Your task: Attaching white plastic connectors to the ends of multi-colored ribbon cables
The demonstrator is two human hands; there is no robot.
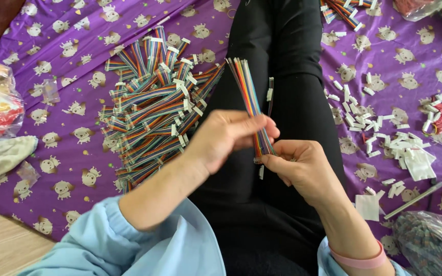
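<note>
Left hand [221, 140] and right hand [303, 168]: each grip is closed on the lower end of a thin bundle of rainbow-coloured ribbon wires [249, 99], held tilted above black-trousered legs [282, 51]. A pile of matching connector-tipped wires [154, 102] lies left on the purple patterned sheet [67, 61].

The left hand [226, 138] and the right hand [303, 168] are holding a bunch of rainbow wires [249, 99] together over black pants [282, 51]. A big pile of rainbow wires [152, 102] is lying on the purple cloth [67, 76], and small white plugs [400, 145] are lying on the other side.
</note>
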